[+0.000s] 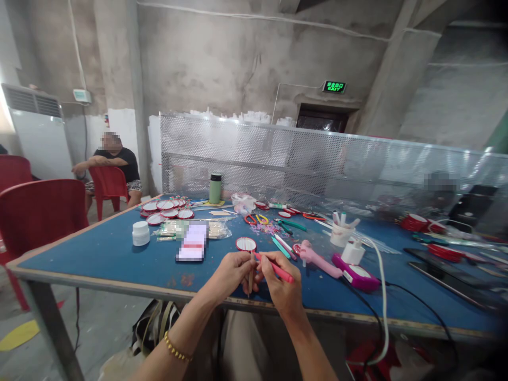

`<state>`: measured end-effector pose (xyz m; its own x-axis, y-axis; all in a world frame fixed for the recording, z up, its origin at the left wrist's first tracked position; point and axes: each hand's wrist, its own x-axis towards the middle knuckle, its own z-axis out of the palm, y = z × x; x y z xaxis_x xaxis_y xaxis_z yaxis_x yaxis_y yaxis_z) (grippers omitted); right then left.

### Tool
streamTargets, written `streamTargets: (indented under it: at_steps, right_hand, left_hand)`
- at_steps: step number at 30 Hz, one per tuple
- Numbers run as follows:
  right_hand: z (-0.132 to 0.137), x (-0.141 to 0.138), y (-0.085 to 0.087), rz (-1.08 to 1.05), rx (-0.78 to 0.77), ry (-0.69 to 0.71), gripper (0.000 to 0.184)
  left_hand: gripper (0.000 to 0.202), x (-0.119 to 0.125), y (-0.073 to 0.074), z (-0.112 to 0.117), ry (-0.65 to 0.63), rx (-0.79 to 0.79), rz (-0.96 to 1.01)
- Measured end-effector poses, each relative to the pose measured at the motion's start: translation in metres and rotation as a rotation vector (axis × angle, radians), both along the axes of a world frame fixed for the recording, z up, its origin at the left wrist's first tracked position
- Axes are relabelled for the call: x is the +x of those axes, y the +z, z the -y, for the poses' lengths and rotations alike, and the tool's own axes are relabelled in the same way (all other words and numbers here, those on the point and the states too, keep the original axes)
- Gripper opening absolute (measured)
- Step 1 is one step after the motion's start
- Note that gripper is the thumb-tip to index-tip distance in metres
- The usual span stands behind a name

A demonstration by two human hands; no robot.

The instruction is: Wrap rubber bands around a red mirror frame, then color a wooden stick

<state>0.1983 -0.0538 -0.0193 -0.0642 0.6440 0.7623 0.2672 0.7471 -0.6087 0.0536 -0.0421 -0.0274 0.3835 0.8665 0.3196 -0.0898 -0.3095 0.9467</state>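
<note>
My left hand (232, 272) pinches a thin wooden stick (250, 280) upright over the near edge of the blue table (111, 254). My right hand (280, 283) grips a red pen-like tool (278, 270) whose tip meets the top of the stick. A small round red-rimmed white disc (246, 244) lies on the table just beyond my hands.
Several red-rimmed discs (166, 208), a white jar (141, 233), a bag of sticks (216, 229), a green bottle (215, 189), scissors (256, 218), pens, a pink glue gun (317, 259), and a cable (381, 296) litter the table. Red chairs (39, 211) and a seated person (113, 164) are at left.
</note>
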Motion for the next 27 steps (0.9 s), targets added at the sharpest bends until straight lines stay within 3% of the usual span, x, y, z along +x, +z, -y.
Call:
streamTargets:
  at_steps: [27]
  right_hand:
    - [-0.0006, 0.0001, 0.0004, -0.004, -0.004, -0.011, 0.016]
  left_hand:
    - [0.04, 0.001, -0.0009, -0.0006, 0.001, -0.021, 0.01]
